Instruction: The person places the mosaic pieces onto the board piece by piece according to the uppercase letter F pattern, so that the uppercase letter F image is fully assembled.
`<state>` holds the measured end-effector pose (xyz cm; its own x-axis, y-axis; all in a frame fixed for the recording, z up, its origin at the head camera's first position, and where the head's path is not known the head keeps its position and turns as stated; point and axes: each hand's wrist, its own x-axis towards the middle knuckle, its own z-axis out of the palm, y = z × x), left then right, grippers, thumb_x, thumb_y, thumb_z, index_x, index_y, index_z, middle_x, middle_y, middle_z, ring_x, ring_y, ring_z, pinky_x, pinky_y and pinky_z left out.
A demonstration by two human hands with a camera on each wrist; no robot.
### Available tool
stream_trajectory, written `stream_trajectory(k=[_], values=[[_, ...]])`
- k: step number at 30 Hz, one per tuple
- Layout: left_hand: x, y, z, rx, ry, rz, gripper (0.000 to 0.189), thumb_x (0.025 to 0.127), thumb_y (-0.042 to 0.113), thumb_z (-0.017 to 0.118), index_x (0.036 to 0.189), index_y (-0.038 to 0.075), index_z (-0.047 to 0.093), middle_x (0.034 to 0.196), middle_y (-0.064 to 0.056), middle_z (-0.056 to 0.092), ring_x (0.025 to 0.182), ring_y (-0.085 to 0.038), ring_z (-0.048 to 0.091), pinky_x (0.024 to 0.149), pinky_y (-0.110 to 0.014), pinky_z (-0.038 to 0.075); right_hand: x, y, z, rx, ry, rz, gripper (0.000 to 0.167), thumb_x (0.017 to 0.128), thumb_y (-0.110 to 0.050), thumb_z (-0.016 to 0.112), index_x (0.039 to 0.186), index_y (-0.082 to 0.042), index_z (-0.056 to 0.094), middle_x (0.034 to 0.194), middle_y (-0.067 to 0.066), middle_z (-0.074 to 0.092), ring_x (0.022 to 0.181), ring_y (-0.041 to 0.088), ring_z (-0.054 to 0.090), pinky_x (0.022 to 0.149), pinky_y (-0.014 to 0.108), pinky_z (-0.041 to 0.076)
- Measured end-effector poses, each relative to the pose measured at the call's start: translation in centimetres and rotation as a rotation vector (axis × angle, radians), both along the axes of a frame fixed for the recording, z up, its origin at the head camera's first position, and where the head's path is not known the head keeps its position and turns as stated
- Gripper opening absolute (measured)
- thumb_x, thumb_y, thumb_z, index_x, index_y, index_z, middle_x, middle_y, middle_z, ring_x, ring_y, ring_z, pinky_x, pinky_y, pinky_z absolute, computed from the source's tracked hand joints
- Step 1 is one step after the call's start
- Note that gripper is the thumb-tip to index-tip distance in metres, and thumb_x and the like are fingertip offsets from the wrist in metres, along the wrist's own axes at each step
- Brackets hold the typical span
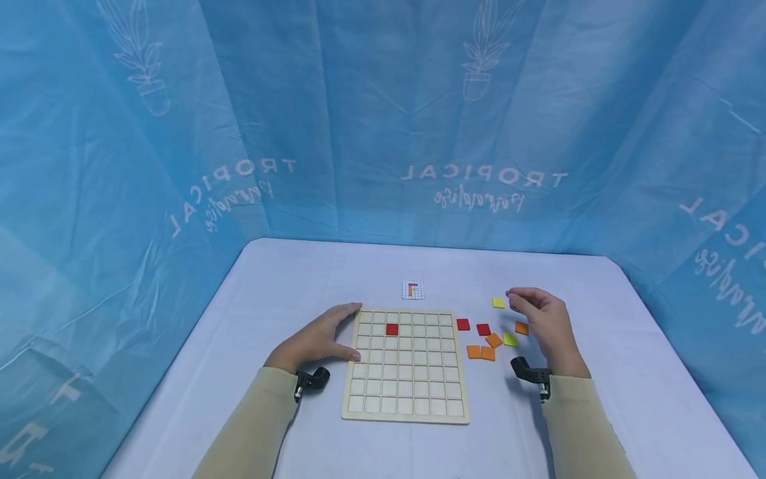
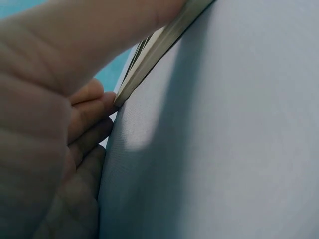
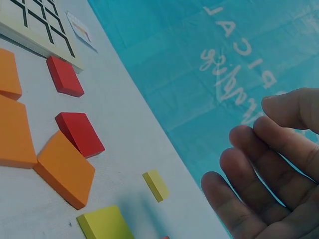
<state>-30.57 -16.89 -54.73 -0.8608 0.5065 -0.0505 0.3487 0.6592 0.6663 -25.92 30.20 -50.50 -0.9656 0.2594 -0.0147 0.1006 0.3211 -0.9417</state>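
Note:
A wooden grid board (image 1: 405, 372) lies on the table, with one red square tile (image 1: 391, 329) in a cell near its top. My left hand (image 1: 320, 338) rests at the board's left edge, thumb and fingers spread along it; in the left wrist view a fingertip touches the board's side (image 2: 149, 55). My right hand (image 1: 547, 326) hovers right of the loose tiles, fingers loosely bent and holding nothing. Nearest it are a yellow tile (image 1: 499, 303) and an orange tile (image 1: 522, 328). A yellow-green tile (image 3: 105, 225) lies closer to the board.
Two red tiles (image 3: 65, 76) and several orange tiles (image 3: 67, 169) lie beside the board's right edge. Behind the board is a small printed card (image 1: 413, 290) with a coloured grid pattern. A blue curtain (image 1: 383, 133) surrounds the white table (image 1: 299, 266).

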Motion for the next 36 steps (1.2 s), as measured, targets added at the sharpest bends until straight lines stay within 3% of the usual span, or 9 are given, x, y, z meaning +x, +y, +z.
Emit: stream_trajectory(k=[11,17,27,36], values=[[0.3,0.0,0.2,-0.006,-0.008,0.024,0.121,0.067,0.056,0.098,0.165,0.019,0.038,0.168,-0.005,0.035,0.156,-0.029,0.025,0.124,-0.050,0.024,-0.3,1.1,0.6,0.085,-0.023,0.034,0.052,0.101,-0.051,0.069,0.131,-0.008,0.069,0.134,0.012,0.065,0.124,0.033,0.058,0.113,0.059,0.041],[0.1,0.0,0.1,0.002,0.007,0.005,0.120,0.068,0.057,0.097,0.165,0.017,0.038,0.168,-0.006,0.035,0.156,-0.029,0.025,0.125,-0.050,0.023,-0.5,2.2,0.3,0.159,-0.042,0.068,0.049,0.103,-0.043,0.070,0.134,-0.005,0.068,0.135,0.017,0.064,0.127,0.037,0.055,0.112,0.062,0.041],[0.2,0.1,0.1,0.006,-0.006,0.012,0.120,0.068,0.056,0.097,0.165,0.017,0.038,0.168,-0.006,0.035,0.156,-0.030,0.025,0.125,-0.050,0.023,-1.3,1.6,-0.9,0.282,-0.070,0.212,0.041,0.098,-0.026,0.079,0.133,-0.007,0.070,0.130,0.015,0.068,0.118,0.036,0.062,0.098,0.051,0.056],[0.3,0.1,0.1,0.004,0.006,0.010,0.120,0.067,0.057,0.097,0.165,0.017,0.039,0.168,-0.007,0.035,0.155,-0.030,0.026,0.125,-0.051,0.023,-2.1,-1.3,-1.6,0.420,-0.055,0.345,0.047,0.088,-0.023,0.089,0.130,-0.008,0.073,0.131,0.013,0.068,0.124,0.036,0.061,0.105,0.056,0.051]])
